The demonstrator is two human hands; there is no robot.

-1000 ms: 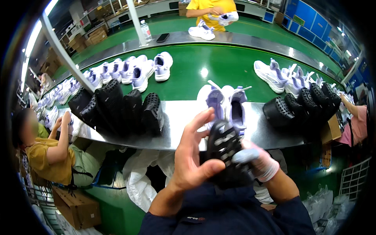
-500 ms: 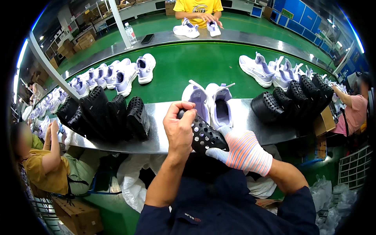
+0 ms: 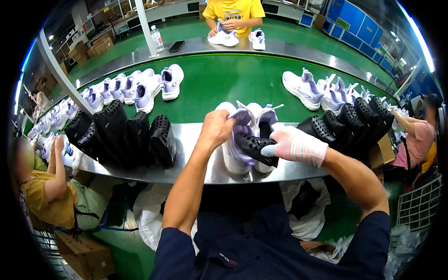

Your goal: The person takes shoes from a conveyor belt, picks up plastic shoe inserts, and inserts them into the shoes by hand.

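A pair of white-and-lavender sneakers stands side by side before me on the metal ledge. My bare left hand [image 3: 217, 128] pinches the upright tongue of the left sneaker [image 3: 231, 161]. In my right hand [image 3: 298, 145], which wears a striped knit glove, is a black plastic shoe tree [image 3: 252, 145] full of holes. It lies tilted over the left sneaker's opening, one end inside the collar; how deep it sits is hidden. The right sneaker [image 3: 266, 168] has something black inside and is partly covered by the glove and the shoe tree.
Black shoe trees stand in groups on the ledge, left [image 3: 162, 140] and right [image 3: 317, 130]. Sneakers line the green belt [image 3: 224, 79] on both sides. Across it, a person in yellow [image 3: 233, 14] handles a sneaker. Other people sit at left and right. A metal post [image 3: 65, 79] rises at left.
My left hand has left the shoe tree and taken the left sneaker's tongue. With my right hand, the shoe tree has moved over that sneaker's opening. The person opposite has taken up the other sneaker.
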